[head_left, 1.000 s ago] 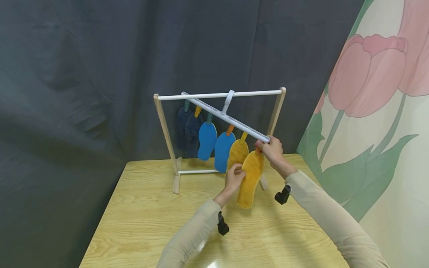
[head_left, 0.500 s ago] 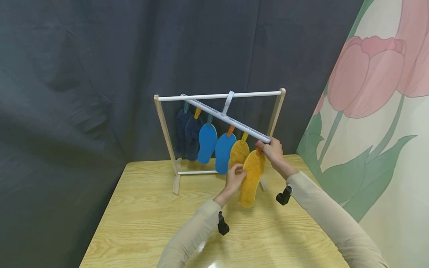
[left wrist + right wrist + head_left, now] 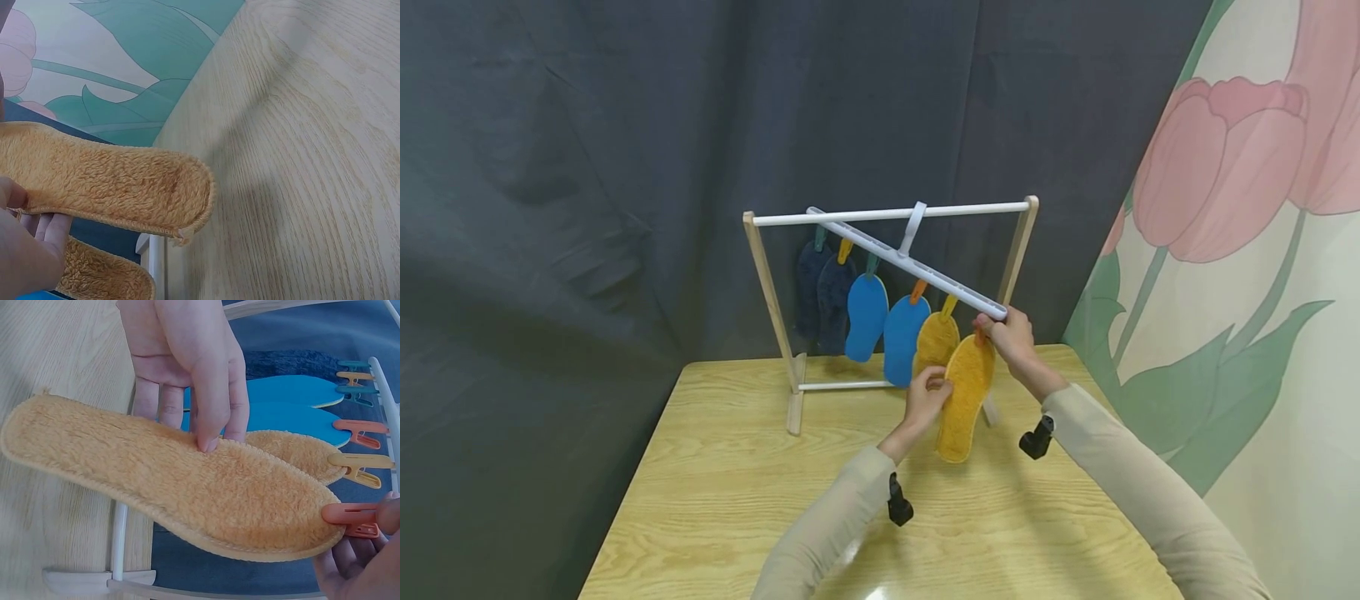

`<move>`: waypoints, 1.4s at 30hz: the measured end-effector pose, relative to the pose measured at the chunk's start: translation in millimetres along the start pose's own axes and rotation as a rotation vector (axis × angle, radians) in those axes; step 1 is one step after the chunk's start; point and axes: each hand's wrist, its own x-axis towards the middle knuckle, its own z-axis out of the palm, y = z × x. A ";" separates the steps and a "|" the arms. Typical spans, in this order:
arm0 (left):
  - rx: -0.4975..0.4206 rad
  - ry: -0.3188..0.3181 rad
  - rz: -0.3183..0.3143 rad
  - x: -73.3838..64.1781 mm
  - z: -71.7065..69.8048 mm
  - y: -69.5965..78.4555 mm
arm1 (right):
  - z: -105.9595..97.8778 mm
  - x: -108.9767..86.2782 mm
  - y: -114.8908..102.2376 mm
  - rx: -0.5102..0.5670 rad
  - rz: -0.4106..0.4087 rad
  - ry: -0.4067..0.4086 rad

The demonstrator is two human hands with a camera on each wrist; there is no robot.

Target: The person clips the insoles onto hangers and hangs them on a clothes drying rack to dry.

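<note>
My left hand pinches the side edge of the front fuzzy yellow insole between thumb and fingers. At its top end my right hand pinches an orange clothespin, whose jaws sit on the insole's tip. This clothespin is at the near end of a white clip hanger, hooked slantwise over a rack's top bar. Behind hang a second yellow insole, two blue insoles and two dark navy ones, each from its own clothespin. The left wrist view shows the front insole's free end over the table.
The wooden rack with white rods stands at the back of the wood-grain table. A dark curtain hangs behind it. At the right is a wall painted with tulips.
The hanger and its insoles have shifted very slightly to the right. Both hands keep their holds on the front insole and its clothespin.
</note>
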 end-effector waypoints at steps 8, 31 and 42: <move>-0.028 0.006 0.013 -2.0 -6.4 -2.3 | 5.3 3.1 8.7 0.126 -0.059 -0.016; -0.222 0.027 0.004 -10.0 -61.1 -24.8 | 7.9 22.3 17.0 0.297 -0.148 0.069; -0.235 0.099 -0.021 -11.3 -87.2 -32.9 | 8.6 35.7 10.9 0.330 -0.104 0.068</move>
